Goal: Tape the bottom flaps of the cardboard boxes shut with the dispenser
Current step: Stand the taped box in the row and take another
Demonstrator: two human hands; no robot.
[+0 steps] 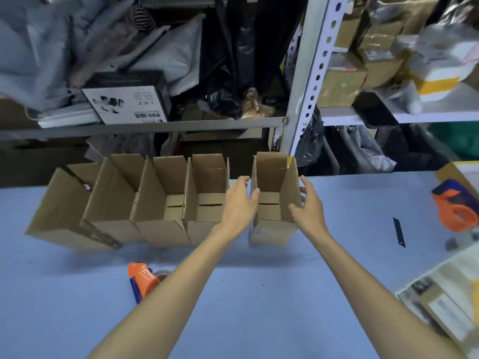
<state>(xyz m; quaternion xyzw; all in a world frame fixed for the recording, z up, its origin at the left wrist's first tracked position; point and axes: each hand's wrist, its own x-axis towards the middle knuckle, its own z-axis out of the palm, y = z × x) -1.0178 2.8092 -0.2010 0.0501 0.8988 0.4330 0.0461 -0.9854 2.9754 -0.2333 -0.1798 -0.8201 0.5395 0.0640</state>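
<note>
Several open cardboard boxes stand upright in a row (160, 203) along the far side of the blue table (259, 294). The rightmost box (274, 198) stands a little apart from the others. My left hand (239, 200) is at its left wall, thumb at the edge, fingers spread. My right hand (309, 203) hovers at its right wall, fingers apart. Whether either hand grips the box is unclear. An orange and blue tape dispenser (141, 281) lies on the table near my left forearm, partly hidden by it.
A second orange and blue dispenser (456, 208) lies at the right edge. A black blade (398, 231) rests on the table near it. Printed packages (445, 301) sit at the lower right. Metal shelving (305, 81) full of bags and boxes stands behind the table.
</note>
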